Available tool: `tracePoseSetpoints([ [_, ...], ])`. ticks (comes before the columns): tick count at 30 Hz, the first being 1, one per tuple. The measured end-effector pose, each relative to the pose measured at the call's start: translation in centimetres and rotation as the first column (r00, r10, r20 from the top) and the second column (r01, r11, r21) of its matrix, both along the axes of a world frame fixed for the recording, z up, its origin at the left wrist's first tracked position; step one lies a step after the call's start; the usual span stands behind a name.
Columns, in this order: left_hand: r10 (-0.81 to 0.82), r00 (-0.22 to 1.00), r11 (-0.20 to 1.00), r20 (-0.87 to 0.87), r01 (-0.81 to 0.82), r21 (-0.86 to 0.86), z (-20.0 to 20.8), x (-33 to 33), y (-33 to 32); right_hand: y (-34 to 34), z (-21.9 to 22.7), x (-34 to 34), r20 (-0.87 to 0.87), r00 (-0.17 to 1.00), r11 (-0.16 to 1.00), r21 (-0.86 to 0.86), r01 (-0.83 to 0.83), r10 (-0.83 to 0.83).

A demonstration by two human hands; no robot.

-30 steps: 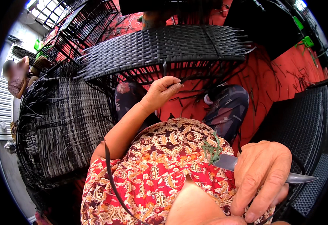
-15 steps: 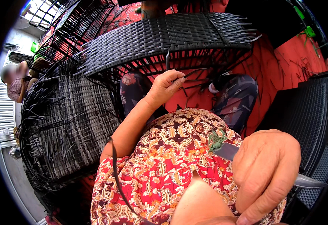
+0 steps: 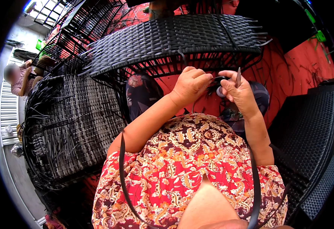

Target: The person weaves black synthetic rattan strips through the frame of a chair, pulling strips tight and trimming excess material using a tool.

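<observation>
In front of me stands a curved black frame with a woven grey wicker panel [image 3: 170,34]. My left hand [image 3: 193,84] is closed just below its near edge, pinching a dark wicker strand [image 3: 219,78]. My right hand [image 3: 238,91] is beside it, fingers curled round a slim metal tool. The tool's pointed end [image 3: 238,75] sticks up past the fingers, and a round grey end shows at the palm. Whether the right fingers touch the strand too, I cannot tell. One short strand end hangs from the panel's edge above my left hand.
Another woven panel with loose strands [image 3: 75,126] stands at my left. Dark woven pieces [image 3: 308,129] lean at my right. Strand scraps lie on the red floor [image 3: 300,65]. More black frames [image 3: 86,23] stand far left, where another person [image 3: 20,80] sits.
My right hand has moved from close to my chest out to beside my left hand, carrying the metal tool. The left hand has shifted a little to the right.
</observation>
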State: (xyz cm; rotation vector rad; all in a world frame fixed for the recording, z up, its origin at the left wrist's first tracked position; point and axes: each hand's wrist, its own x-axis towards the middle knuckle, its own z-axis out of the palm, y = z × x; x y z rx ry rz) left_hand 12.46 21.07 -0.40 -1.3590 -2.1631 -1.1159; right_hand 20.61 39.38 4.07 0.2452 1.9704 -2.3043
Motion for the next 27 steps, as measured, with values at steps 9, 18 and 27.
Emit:
tracePoseSetpoints([
  [9,-0.035,0.884,0.992,0.466,0.086,-0.09,-3.0,-0.8,-3.4,-1.9,-5.3,-2.6,0.076,0.962,0.959,0.096,-0.268,0.261],
  [18,0.399,0.847,0.916,0.35,-0.356,-0.185,-4.0,-2.2,-5.7,-3.3,-5.7,-7.6,-0.069,0.989,0.962,0.25,-0.113,0.134],
  [27,0.259,0.9,0.957,0.35,-0.287,0.032,-4.3,-1.2,-4.5,-4.9,3.4,-2.3,-0.518,0.77,0.675,-0.419,-0.607,0.371],
])
